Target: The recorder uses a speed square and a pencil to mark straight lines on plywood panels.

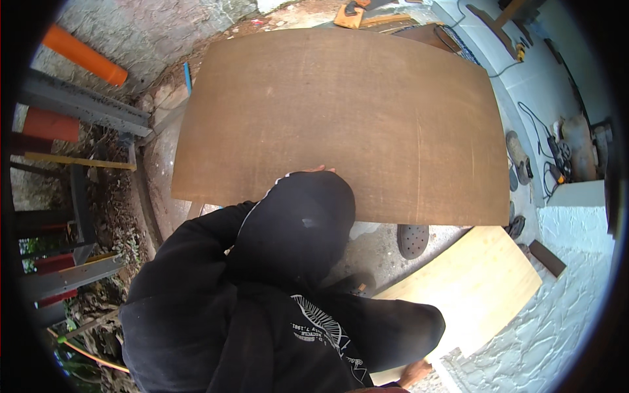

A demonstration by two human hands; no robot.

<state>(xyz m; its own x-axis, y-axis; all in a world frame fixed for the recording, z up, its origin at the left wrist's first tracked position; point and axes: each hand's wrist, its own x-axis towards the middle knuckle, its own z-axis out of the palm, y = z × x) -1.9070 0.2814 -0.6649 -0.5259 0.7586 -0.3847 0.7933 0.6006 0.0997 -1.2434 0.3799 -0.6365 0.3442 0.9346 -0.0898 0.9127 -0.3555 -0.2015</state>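
Observation:
A large brown wood panel [341, 105] lies in front of me, its near edge by my knees. The fingertips of my left hand [321, 169] rest stretched out on the panel; my raised black-clad left knee [301, 223] hides the rest of that hand. At the lower right, my right hand [413, 374] is at the edge of a pale plywood board [485, 281]. Glare and the frame's edge obscure its fingers, so its grip is unclear. A pale strip [452, 370] lies beside it.
A dark clog [413, 241] sits on the floor between panel and board. Steel beams [85, 101] and an orange pipe [85, 56] stand left. A saw [350, 12] lies beyond the panel. Corded tools [557, 160] and shoes [517, 157] lie right, near a pale-blue wall [570, 281].

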